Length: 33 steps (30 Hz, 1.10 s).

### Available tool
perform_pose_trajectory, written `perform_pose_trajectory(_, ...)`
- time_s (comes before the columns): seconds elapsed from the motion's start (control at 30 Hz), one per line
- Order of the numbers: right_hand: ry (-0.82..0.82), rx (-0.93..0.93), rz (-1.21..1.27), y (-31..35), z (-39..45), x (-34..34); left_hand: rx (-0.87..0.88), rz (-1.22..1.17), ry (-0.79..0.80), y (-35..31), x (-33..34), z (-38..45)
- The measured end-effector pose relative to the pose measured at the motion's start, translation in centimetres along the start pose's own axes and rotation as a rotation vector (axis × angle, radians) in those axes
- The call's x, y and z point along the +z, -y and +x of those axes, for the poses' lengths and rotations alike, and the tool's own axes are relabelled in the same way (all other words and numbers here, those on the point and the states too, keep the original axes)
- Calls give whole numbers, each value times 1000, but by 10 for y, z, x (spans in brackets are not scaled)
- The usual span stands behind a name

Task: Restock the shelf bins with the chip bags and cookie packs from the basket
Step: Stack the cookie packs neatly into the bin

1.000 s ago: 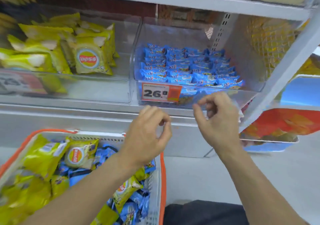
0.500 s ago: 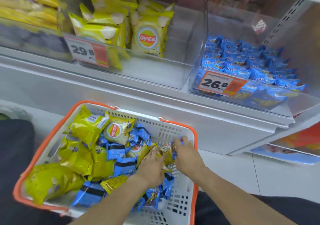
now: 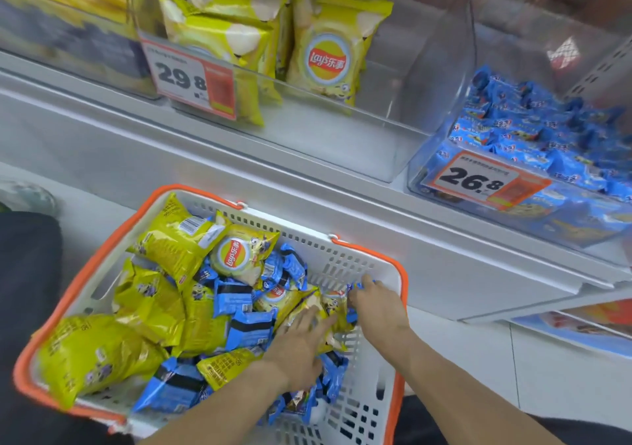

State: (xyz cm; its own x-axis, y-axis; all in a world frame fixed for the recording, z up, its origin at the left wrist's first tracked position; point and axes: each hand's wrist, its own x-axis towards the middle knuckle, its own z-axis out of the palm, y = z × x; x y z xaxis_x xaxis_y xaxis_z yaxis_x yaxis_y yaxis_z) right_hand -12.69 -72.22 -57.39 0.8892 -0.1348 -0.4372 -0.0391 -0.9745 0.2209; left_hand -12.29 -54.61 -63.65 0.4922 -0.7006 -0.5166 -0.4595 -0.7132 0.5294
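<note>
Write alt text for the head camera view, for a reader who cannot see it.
Both hands reach into a white basket of yellow chip bags and blue cookie packs: the left hand lies flat on the pile, the right hand pinches a blue pack. Above, clear shelf bins hold matching stock.

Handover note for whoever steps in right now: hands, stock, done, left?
Left hand: open, fingers flat on a yellow chip bag in the basket.
Right hand: pinching a blue cookie pack at the basket's far wall.
Done: chip bin and cookie bin each partly stocked.
Left: basket holds many chip bags and cookie packs; none is lifted clear yet.
</note>
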Motion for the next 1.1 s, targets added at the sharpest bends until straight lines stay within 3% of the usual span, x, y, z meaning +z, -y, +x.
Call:
perform_pose_trajectory(0.1,0,-6,164,-7,5,2,-14,-158,-6,-2,-14,5)
perform_pose_trajectory(0.27,-76,-23,664,-32,4,-15,-117,-506,-185,-13,-53,4)
perform_pose_trajectory(0.4,-92,-196,825,-60,-13,-56,-250,-1023,-62,-15,-86,-6)
perform_pose_trajectory(0.53,-113,-238,903,-80,-40,-95,-133,-1361,19,-35,-114,-18)
perform_pose_trajectory(0.73,-200,-235,800,-108,-76,-126,27,-1176,-42,-76,-144,-23)
perform_pose_trajectory(0.87,-198,-67,999,-127,-96,-136,114,-1120,-124,-104,-158,-26)
perform_pose_trajectory(0.97,-141,-50,1197,-147,-111,-141,114,-1130,-216,-127,-166,-32)
perform_pose_trajectory(1.1,-285,-62,1242,-167,-120,-146,194,-1035,-302,-160,-176,-36)
